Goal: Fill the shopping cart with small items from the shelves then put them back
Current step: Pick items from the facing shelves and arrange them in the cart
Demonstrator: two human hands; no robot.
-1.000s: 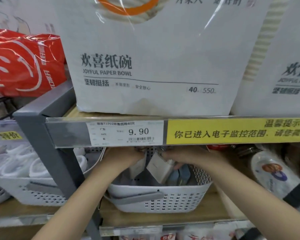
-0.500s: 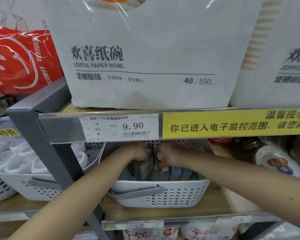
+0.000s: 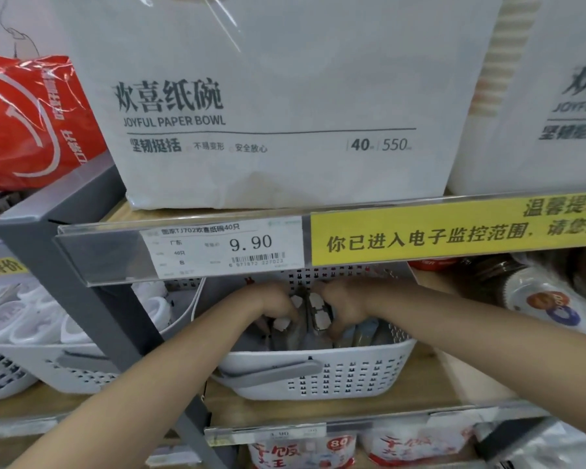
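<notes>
Hands are seen deeper in the white perforated basket (image 3: 318, 374) on the middle shelf than a second ago, when a pale flat packet was being lifted and tilted above the rim by the right hand. That packet (image 3: 318, 311) is now held upright and low among the other packets, pinched by the curled fingers of the right hand (image 3: 344, 304). The left hand (image 3: 271, 308) is curled too, with its fingers down among the neighbouring small packets (image 3: 281, 324); whether one is gripped or merely pushed aside cannot be told. The two hands are just beside each other, nearly touching.

From this it is judged that the item is being slotted back into its place, so the returning half of the task is under way; no shopping cart is in view.

On the shelf above, a large white pack (image 3: 268, 106) is printed "欢喜纸碗 JOYFUL PAPER BOWL", with "40" and "550" at its right. The price tag (image 3: 222, 250) below it reads "9.90". Beside it, a yellow strip (image 3: 454, 233) carries "温馨提示" and "你已进入电子监控范围". A red wrapped pack (image 3: 31, 123) lies at the left, its lettering not legible.
</notes>
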